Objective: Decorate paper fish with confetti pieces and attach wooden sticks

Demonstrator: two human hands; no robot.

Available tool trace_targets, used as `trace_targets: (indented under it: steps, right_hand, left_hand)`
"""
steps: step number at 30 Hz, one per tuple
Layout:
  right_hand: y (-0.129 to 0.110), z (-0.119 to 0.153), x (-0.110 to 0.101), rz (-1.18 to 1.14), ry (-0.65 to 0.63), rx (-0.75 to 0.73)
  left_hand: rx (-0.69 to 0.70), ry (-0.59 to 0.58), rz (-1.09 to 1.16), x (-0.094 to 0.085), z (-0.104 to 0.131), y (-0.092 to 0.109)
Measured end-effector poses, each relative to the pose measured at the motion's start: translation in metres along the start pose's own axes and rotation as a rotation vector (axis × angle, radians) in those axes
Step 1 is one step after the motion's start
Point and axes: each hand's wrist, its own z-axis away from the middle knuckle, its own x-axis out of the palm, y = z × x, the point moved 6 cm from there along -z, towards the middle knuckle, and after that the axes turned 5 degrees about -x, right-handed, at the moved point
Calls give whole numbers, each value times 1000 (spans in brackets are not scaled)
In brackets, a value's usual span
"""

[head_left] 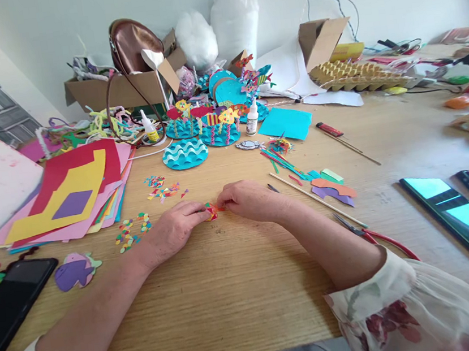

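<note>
Between my hands, on the table, is a small red and orange paper cut-out (211,211) with bits of green and yellow on it. It resembles the paper fish nearby, but its full outline is hidden by my fingers. From the left, my left hand (176,225) holds its edge with closed fingertips. My right hand (248,201) is pinched at its orange right end, knuckles up. Left of my hands lie paper dots (125,234) and small paper triangles (163,192). A purple and pink paper fish (74,271) rests near my left forearm.
Scissors (354,226) with red handles lie by my right forearm, beside a thin wooden stick (314,197). Phones (449,217) lie at right, another phone (17,304) at left. Coloured sheets (68,179), glue bottles (252,117) and blue wavy discs (184,154) stand farther back.
</note>
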Motion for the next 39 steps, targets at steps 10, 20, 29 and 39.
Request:
trace_targets:
  steps: [10,20,29,39]
  right_hand:
    - [1,0,1,-12,9,5]
    - [4,2,-2,-73,34,-1]
    - [1,6,-12,65,200,41]
    - [17,1,-4,-69,160,116]
  left_hand:
    - [-69,-49,-26,2,-2,1]
    - [-32,41,6,-3,-1,1]
    - [5,95,13,-5,-2,1]
    - [-24,72,-37,-3,-2,1]
